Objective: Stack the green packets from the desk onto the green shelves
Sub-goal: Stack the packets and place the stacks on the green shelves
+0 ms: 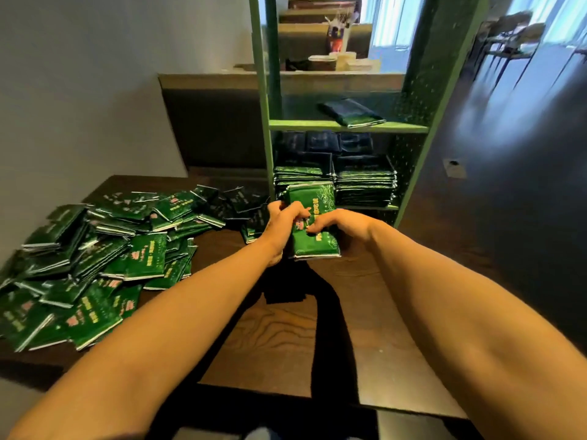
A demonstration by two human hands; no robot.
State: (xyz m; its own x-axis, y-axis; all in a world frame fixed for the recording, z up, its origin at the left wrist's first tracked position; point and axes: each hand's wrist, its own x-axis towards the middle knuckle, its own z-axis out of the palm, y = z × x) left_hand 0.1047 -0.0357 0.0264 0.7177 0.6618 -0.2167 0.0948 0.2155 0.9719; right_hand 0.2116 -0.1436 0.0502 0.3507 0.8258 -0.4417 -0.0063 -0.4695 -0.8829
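Near edge of the counter (286, 328): bare wood is seen. To the left, a loose heap of green packets (104, 249) is spread, overlapping. Further out, a small bundle (314, 247) is held over the counter. It is wrapped at its left edge by the curled left grip (282, 224) and pinched on its face by the right grip (339, 223). Its edges seem uneven, though blur hinders judgement. Slick wrappers could be fanned out or dropped if pressure is eased early. Beyond, tall stacks (365, 182) on the green shelves (349, 126) could be toppled by a skewed placement.
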